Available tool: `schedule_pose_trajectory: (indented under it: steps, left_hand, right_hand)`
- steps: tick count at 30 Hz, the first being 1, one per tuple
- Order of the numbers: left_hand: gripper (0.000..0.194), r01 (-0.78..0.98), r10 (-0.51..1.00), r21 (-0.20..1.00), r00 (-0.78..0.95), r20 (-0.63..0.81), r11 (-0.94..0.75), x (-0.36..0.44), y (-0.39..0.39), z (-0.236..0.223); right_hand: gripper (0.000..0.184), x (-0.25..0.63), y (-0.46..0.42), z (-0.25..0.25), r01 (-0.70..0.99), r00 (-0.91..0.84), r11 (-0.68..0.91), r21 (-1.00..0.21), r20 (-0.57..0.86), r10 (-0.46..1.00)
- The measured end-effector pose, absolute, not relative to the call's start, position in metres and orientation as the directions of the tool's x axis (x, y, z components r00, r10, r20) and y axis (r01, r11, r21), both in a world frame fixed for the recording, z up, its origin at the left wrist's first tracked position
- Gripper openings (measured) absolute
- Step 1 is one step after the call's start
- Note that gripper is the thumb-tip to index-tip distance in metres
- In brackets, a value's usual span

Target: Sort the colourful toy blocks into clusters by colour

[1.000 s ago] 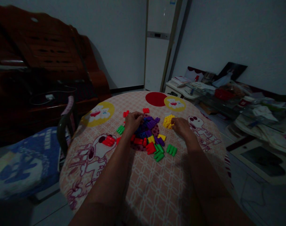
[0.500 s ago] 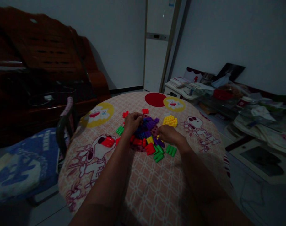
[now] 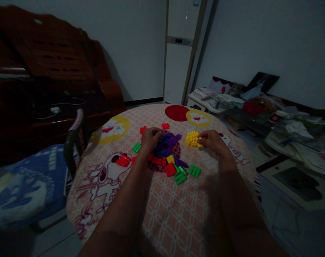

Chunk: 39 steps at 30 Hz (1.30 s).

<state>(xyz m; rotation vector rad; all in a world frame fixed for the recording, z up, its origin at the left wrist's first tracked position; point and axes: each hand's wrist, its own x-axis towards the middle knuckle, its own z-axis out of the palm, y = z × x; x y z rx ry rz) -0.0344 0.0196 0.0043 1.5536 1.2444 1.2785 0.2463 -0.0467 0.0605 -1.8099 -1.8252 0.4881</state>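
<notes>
On the round table lies a mixed heap of plastic building blocks, with purple blocks (image 3: 171,140), blue blocks (image 3: 161,153), red blocks (image 3: 170,169) and green blocks (image 3: 181,178). My left hand (image 3: 151,138) is at the heap's left side, fingers drawn together; what they hold, if anything, is hidden. Right of the heap stands a tight cluster of yellow blocks (image 3: 191,138). My right hand (image 3: 212,141) pinches a yellow block (image 3: 199,143) against the right edge of that cluster. Another yellow block (image 3: 170,159) lies at the heap's front.
A patterned tablecloth (image 3: 167,214) covers the table. Loose red blocks (image 3: 123,160) and a green block (image 3: 136,147) lie on the left, another green block (image 3: 194,171) at the right. A chair (image 3: 71,142) is at the left; a cluttered glass shelf (image 3: 248,117) stands at the right.
My right hand went from the yellow cluster left to the heap, picked up a yellow block there, and came back to the cluster's right side. My left hand has stayed in place.
</notes>
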Motion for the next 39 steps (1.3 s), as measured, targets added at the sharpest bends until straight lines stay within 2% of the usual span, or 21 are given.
schedule_pose_trajectory:
  steps: [2,5,14,19,21,26,30,33,36,39]
  left_hand:
    - [0.021,0.214,0.971,0.947,0.035,0.238,-0.239,-0.034,0.02,0.004]
    - [0.023,0.221,0.972,0.946,0.047,0.232,-0.237,-0.034,0.02,0.003]
    - [0.021,0.207,0.971,0.949,0.038,0.236,-0.238,-0.033,0.02,0.002]
    - [0.022,0.202,0.973,0.952,0.034,0.227,-0.229,-0.033,0.021,0.002]
    - [0.022,0.201,0.974,0.953,0.031,0.223,-0.225,-0.033,0.021,0.002]
    - [0.02,0.189,0.974,0.955,0.029,0.226,-0.227,-0.033,0.022,0.001]
    - [0.021,0.19,0.971,0.953,0.008,0.237,-0.235,-0.038,0.023,0.002]
    - [0.022,0.147,0.965,0.963,-0.102,0.242,-0.226,-0.048,0.024,0.006]
    - [0.024,0.062,0.944,0.974,-0.242,0.225,-0.216,-0.061,0.024,0.01]
    - [0.027,0.001,0.926,0.979,-0.325,0.192,-0.202,-0.073,0.024,0.013]
  right_hand:
    - [0.017,0.262,-0.048,0.061,0.78,0.111,-0.025,-0.626,0.099,0.989]
    - [0.016,0.274,-0.049,0.059,0.794,0.121,-0.044,-0.606,0.088,0.989]
    - [0.03,0.261,-0.038,0.035,0.943,-0.051,0.105,-0.316,0.173,0.984]
    - [0.031,0.257,-0.037,0.035,0.974,-0.016,0.054,-0.22,0.174,0.985]
    - [0.026,0.255,-0.039,0.04,0.979,0.044,-0.016,-0.201,0.136,0.99]
    - [0.01,0.244,-0.048,0.048,0.969,0.161,-0.173,-0.174,-0.082,0.983]
    - [0.016,0.242,-0.052,0.055,0.972,0.146,-0.165,-0.165,-0.124,0.982]
    - [0.015,0.24,-0.052,0.062,0.976,0.091,-0.108,-0.187,-0.095,0.991]
    - [0.014,0.225,-0.052,0.066,0.948,-0.098,0.088,-0.305,-0.016,0.995]
    - [0.011,0.198,-0.053,0.059,0.845,-0.312,0.271,-0.46,-0.013,0.95]
